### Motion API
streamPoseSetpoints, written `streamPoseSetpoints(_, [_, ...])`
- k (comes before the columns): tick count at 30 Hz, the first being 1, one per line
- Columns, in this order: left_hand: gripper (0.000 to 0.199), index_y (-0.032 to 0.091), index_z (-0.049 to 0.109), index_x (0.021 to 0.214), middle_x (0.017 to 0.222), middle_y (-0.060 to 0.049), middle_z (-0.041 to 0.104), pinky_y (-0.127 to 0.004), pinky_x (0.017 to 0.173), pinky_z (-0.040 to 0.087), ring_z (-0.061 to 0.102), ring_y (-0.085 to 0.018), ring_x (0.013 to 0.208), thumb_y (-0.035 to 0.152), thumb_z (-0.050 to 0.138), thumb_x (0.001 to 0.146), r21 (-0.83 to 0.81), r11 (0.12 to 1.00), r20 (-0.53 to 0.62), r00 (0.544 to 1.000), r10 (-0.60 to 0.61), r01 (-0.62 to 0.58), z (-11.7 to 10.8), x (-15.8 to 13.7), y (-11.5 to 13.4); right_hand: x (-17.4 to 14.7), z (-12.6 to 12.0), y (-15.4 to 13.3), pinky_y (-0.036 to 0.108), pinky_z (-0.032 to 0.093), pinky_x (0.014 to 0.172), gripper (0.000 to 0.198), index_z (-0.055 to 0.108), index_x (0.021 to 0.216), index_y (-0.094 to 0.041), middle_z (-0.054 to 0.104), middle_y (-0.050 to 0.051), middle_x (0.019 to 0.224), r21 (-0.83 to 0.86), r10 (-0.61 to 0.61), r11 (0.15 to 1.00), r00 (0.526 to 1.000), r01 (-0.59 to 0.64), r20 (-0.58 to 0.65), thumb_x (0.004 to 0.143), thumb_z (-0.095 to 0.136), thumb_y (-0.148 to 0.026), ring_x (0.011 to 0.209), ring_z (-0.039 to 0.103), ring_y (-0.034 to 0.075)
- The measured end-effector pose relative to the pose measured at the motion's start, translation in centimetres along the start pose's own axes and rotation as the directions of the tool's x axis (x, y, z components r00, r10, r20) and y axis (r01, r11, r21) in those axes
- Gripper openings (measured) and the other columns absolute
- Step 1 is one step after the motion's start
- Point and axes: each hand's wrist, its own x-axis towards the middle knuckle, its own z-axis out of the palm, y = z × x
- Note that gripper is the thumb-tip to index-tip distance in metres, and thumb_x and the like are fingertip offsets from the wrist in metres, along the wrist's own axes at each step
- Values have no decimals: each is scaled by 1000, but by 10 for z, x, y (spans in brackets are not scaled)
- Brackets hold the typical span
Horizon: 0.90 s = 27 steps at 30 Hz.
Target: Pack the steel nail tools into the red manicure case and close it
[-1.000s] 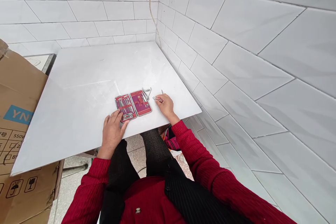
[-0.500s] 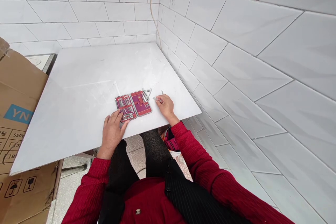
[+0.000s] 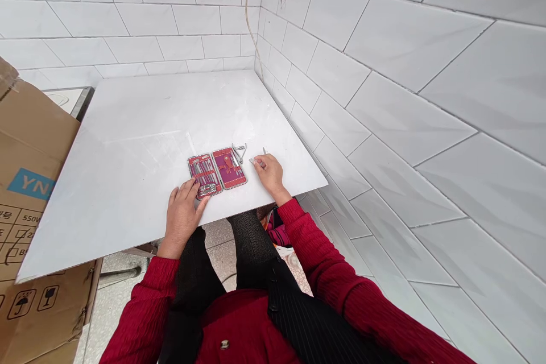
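Observation:
An unfolded manicure set case with red and purple lining lies near the table's front edge. Several silver tools are strapped in its left half, and a few smaller ones sit in the right half. My left hand rests at the case's lower left corner, fingers spread and touching the rim. Just right of the case, my right hand pinches a small silver metal tool; its exact kind is too small to tell. Cuticle nippers lie at the case's upper right edge. A thin silver tip shows beyond my right fingers.
The white tabletop reaches to a tiled wall behind and another on the right. A large cardboard box stands against the left side. A pale cable hangs in the corner. My legs are under the front edge.
The silver tool in my right fingers has turned slightly. Both hands and the case stay in nearly the same place.

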Motion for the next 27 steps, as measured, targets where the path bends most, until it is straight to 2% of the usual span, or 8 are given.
streamPoseSetpoints(8, [53, 15, 62, 136, 150, -20, 60, -56, 121, 34, 55, -35, 139, 52, 42, 104, -12, 1000, 5, 1000, -18, 18, 0, 0, 0, 0, -2, -2, 35, 51, 81, 21, 77, 101, -21, 72, 6, 98, 28, 25, 999, 1000, -26, 8, 96, 62, -33, 81, 63, 20])
streamPoseSetpoints(14, [53, 16, 62, 137, 150, -19, 60, -57, 121, 34, 55, -36, 139, 53, 42, 104, -20, 1000, 19, 1000, -23, 23, -1, 0, 1, 4, -2, 2, 35, 53, 79, 24, 78, 97, -21, 72, 6, 94, 139, 107, 985, 994, -103, -21, 95, 62, -38, 78, 62, 19])
streamPoseSetpoints(21, [55, 16, 61, 138, 151, -19, 59, -56, 122, 33, 54, -35, 140, 54, 39, 104, -15, 1000, 21, 1000, -22, 22, -2, 1, 2, 5, 0, 11, 36, 55, 89, 34, 78, 100, -20, 76, 9, 101, 298, 168, 945, 981, -132, -98, 97, 54, -43, 93, 69, 22])
streamPoseSetpoints(27, [56, 15, 61, 137, 151, -20, 59, -55, 122, 33, 54, -35, 140, 54, 39, 105, -8, 1000, 17, 1000, -18, 18, -1, 1, 1, 5, 2, 16, 40, 56, 92, 39, 78, 99, -18, 77, 11, 103, 361, 194, 922, 973, -139, -121, 96, 53, -47, 95, 70, 22])
